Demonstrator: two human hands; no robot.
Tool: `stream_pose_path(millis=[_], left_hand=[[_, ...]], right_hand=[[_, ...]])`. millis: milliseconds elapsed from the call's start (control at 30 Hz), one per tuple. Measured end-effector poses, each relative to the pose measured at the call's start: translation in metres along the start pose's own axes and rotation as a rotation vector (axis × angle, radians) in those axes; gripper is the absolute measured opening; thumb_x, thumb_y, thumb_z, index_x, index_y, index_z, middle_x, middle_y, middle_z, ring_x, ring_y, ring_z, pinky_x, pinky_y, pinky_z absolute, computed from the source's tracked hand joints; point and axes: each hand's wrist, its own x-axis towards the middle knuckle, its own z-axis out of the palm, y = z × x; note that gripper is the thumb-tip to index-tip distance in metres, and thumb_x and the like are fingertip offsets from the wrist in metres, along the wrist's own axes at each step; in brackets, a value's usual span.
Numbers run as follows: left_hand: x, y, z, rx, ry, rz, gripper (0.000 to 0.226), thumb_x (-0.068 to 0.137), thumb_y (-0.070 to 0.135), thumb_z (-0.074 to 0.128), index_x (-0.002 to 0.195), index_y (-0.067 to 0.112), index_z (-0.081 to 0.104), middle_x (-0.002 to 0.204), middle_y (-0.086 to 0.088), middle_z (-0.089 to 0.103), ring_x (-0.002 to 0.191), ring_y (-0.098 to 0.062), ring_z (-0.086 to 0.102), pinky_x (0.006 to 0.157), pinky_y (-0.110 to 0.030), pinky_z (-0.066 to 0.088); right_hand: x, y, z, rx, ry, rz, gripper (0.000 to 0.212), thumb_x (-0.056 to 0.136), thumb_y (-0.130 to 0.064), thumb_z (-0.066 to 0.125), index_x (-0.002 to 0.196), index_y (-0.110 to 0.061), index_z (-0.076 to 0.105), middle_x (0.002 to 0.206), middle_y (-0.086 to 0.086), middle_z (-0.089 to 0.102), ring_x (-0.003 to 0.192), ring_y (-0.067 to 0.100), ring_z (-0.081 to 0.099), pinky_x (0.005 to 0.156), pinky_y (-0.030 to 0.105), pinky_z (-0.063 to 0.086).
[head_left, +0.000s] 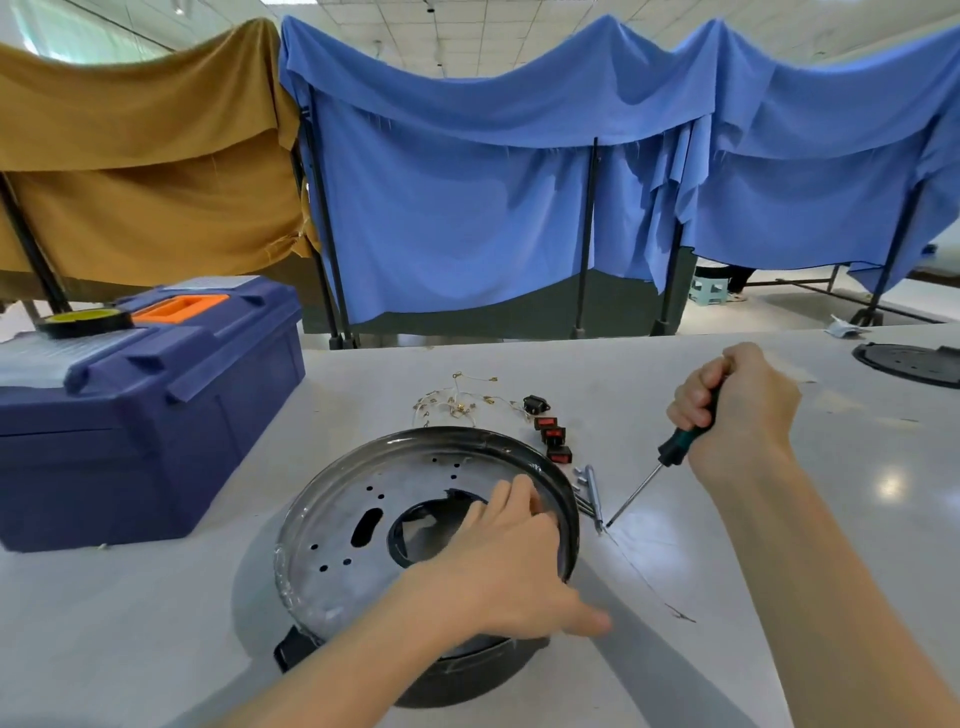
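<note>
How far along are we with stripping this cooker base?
Looks done: wires, three red switches, a black socket and screws lie loose on the table beside the cooker base. In hand: the left hand rests on its metal plate, the right hand grips the screwdriver, tip down by the screws. Left: the plate sits in the base, so it probably has to come out.

Left grip (511, 558) flat, palm down; right grip (737, 410) a closed fist.

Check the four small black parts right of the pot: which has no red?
The far part, by the wires. It is all black, while the three nearer switches each show a red face.
</note>
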Motion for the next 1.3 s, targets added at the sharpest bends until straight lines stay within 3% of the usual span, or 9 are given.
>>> stream_pose_path(millis=[133,233,367,467,600,800,933,1133,1300], left_hand=[[-0.004,0.007,-0.003,-0.015,0.088,0.057,0.023,0.079,0.021,0.064,0.072,0.012,0.044,0.108,-0.003,0.036,0.1,-0.022,0.032,0.085,-0.034,0.034],[-0.003,-0.001,-0.012,-0.165,0.093,0.059,0.021,0.079,0.018,0.064,0.088,-0.001,0.059,0.119,-0.007,0.05,0.105,-0.025,0.047,0.09,-0.041,0.044],[-0.006,-0.01,-0.04,-0.321,0.142,0.031,0.021,0.08,0.014,0.066,0.084,-0.007,0.064,0.095,-0.021,0.067,0.069,-0.017,0.05,0.063,-0.035,0.043],[-0.009,-0.016,-0.064,-0.38,0.157,0.01,0.014,0.083,0.014,0.066,0.088,0.001,0.07,0.085,-0.02,0.069,0.063,-0.024,0.061,0.068,-0.043,0.053],[-0.011,-0.025,-0.079,-0.445,0.155,-0.02,0.013,0.086,0.016,0.067,0.097,0.014,0.074,0.083,-0.006,0.074,0.07,-0.016,0.07,0.071,-0.032,0.058],[-0.011,-0.024,-0.074,-0.485,0.138,0.003,0.009,0.086,0.014,0.068,0.091,0.015,0.075,0.075,-0.004,0.073,0.066,-0.016,0.069,0.063,-0.026,0.055],[-0.012,-0.023,-0.075,-0.504,0.131,0.014,0.012,0.087,0.014,0.066,0.096,0.01,0.074,0.088,-0.02,0.071,0.079,-0.033,0.067,0.073,-0.047,0.054],[-0.011,-0.023,-0.081,-0.524,0.162,-0.039,0.017,0.089,0.016,0.067,0.103,0.01,0.073,0.099,-0.024,0.068,0.087,-0.035,0.066,0.079,-0.049,0.053],[-0.007,-0.02,-0.081,-0.557,0.179,-0.059,0.017,0.088,0.012,0.067,0.1,0.002,0.072,0.099,-0.029,0.066,0.088,-0.04,0.064,0.079,-0.052,0.053]], right_hand=[[0.004,-0.001,-0.007,-0.077,-0.01,0.068,0.035,0.089,-0.011,0.035,0.053,-0.013,0.035,0.037,0.0,0.033,0.03,0.013,0.021,0.036,0.016,0.019],[0.007,0.0,-0.013,-0.154,-0.049,0.134,0.032,0.088,-0.011,0.036,0.056,-0.013,0.034,0.036,-0.001,0.031,0.028,0.012,0.02,0.033,0.016,0.018],[0.006,0.009,-0.018,-0.239,-0.099,0.215,0.034,0.089,-0.011,0.038,0.056,-0.012,0.035,0.036,0.0,0.03,0.027,0.011,0.02,0.032,0.016,0.018],[0.007,0.016,-0.017,-0.332,-0.174,0.325,0.037,0.093,-0.014,0.041,0.057,-0.013,0.036,0.037,-0.001,0.031,0.026,0.01,0.02,0.032,0.016,0.017],[0.008,0.026,-0.017,-0.475,-0.288,0.464,0.038,0.095,-0.018,0.045,0.058,-0.01,0.041,0.04,0.004,0.04,0.027,0.009,0.021,0.031,0.014,0.019],[-0.002,0.06,-0.016,-0.754,-0.571,0.752,0.043,0.101,-0.04,0.046,0.098,0.002,0.058,0.094,0.022,0.074,0.031,0.007,0.024,0.032,0.016,0.024],[-0.009,0.072,-0.015,-0.524,-0.655,0.887,0.034,0.096,-0.037,0.057,0.09,-0.003,0.055,0.087,0.017,0.073,0.03,0.006,0.023,0.033,0.014,0.024],[-0.014,0.071,-0.015,-0.313,-0.644,0.867,0.02,0.073,-0.021,0.071,0.066,-0.003,0.068,0.075,0.014,0.07,0.03,0.005,0.02,0.035,0.017,0.02],[-0.012,0.073,-0.015,-0.26,-0.612,0.866,0.015,0.087,-0.016,0.064,0.082,-0.002,0.063,0.079,0.012,0.07,0.029,0.005,0.022,0.031,0.017,0.023]])
